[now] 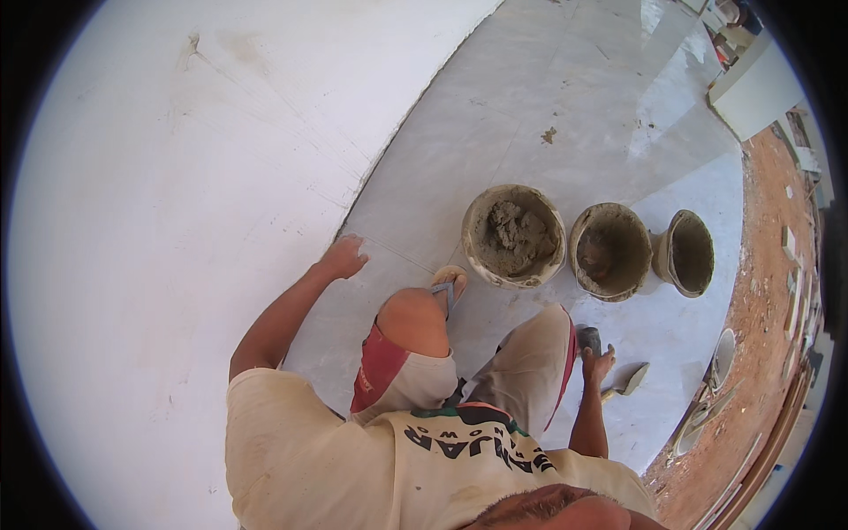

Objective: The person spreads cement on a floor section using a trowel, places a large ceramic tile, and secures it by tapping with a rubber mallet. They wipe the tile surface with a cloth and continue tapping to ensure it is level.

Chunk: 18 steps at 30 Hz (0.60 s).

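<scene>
My left hand [344, 258] is beside the foot of the white wall [203, 177], over the grey tiled floor [415, 194]. Its fingers are loosely bent and apart, and nothing shows in them. By my right knee, my right hand [598, 362] has its fingers around the near end of a dark grey, rounded block [589, 338]; the grip is partly hidden. A trowel [629, 382] lies on the floor just right of that hand. Ahead of my knees stands a bucket [473, 252] with wet grey mortar [519, 237] heaped inside.
To its right are a second mortar-crusted bucket [579, 265] and a third, tilted one [692, 254]. Bare reddish soil [764, 265] borders the floor at right, with broken tile pieces [702, 422] along the edge. A white pillar [755, 88] rises at far right.
</scene>
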Motion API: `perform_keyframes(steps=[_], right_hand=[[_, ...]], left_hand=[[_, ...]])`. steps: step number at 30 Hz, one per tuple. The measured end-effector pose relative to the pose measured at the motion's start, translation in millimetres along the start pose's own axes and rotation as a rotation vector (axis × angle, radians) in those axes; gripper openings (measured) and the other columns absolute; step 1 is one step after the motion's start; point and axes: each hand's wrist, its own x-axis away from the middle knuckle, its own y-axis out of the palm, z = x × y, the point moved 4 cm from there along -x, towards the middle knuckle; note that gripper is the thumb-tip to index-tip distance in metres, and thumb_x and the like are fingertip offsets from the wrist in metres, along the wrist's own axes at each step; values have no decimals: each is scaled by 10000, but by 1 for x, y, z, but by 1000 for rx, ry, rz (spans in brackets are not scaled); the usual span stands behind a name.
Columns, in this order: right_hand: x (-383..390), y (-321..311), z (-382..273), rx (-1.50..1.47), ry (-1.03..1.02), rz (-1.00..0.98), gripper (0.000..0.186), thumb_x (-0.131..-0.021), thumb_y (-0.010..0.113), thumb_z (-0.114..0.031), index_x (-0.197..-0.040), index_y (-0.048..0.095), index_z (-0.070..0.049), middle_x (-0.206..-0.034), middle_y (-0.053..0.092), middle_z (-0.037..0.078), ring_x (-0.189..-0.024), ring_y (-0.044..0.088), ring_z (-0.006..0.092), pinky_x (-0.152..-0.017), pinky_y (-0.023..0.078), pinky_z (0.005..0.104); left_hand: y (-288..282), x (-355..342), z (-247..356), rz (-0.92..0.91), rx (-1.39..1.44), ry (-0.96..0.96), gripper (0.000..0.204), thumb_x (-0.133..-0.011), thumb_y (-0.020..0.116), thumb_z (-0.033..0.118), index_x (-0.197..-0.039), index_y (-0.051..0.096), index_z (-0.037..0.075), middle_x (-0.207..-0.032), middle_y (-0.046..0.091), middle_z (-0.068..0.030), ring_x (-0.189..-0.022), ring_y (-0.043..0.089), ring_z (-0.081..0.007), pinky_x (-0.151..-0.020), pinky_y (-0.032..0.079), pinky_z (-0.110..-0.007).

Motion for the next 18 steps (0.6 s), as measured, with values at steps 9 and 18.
perform_keyframes(steps=[9,18], right_hand=[[-57,-6,229,-189,195,-81,685,-819,709,-339,-1340,478,42,-1185,632,258,-1109,599,400,-970,458,454],[1,66,75,160,294,69,818,-774,747,-364,-1396,408,46,-1214,618,276,-1148,584,421,-996,451,452]], left_hand=[[-34,-370,126,280,128,264,399,-909,527,221,-1217,540,-33,-1328,515,-208,-1255,496,-371,-1026,457,-462],[-29,-533,42,258,31,-47,610,-967,461,256,-1507,302,21,-1594,260,-155,-1469,252,-341,-1171,272,-481]])
